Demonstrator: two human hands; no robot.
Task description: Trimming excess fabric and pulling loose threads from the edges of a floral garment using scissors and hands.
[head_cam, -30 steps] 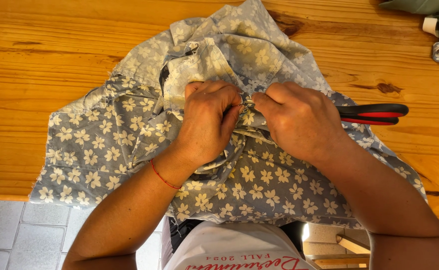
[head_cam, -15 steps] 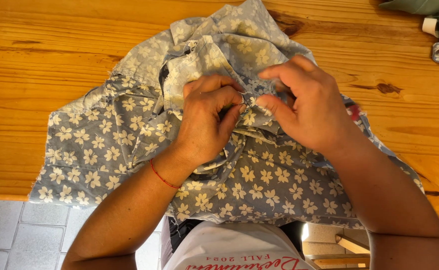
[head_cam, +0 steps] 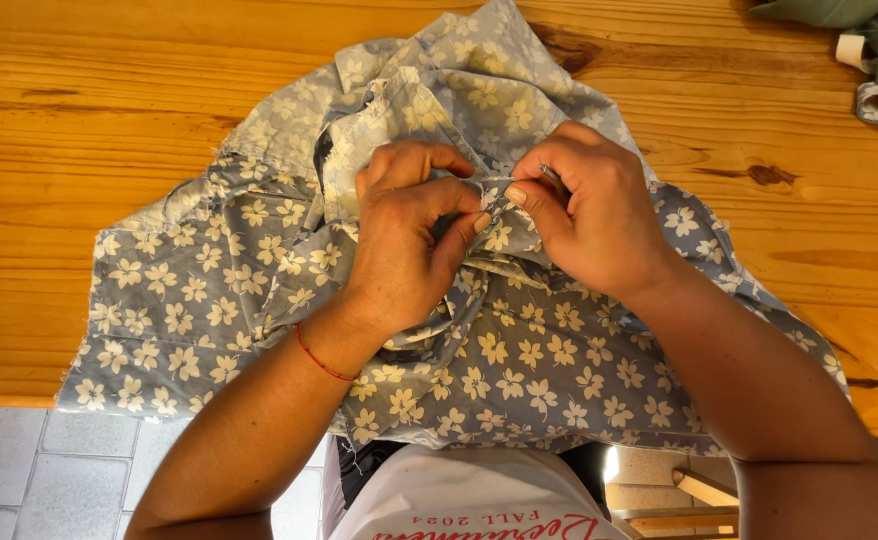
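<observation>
left hand (head_cam: 404,245) curled, thumb and fingers pinching a bunched fold of the blue floral fabric (head_cam: 209,300); thin red cord (head_cam: 321,360) around its wrist. right hand (head_cam: 594,215) closed likewise, fingertips pinching the same fold just beside the left, a small metal tip showing between its fingers. fabric lies crumpled on the wooden table (head_cam: 109,110), front edge overhanging. green cloth (head_cam: 859,25) sits at the far right corner.

Lighting bright and even, daylight quality. Soft shadows lie under both forearms. Mild sheen on the wooden worktop (head_cam: 109,120). Focus sharp throughout.
</observation>
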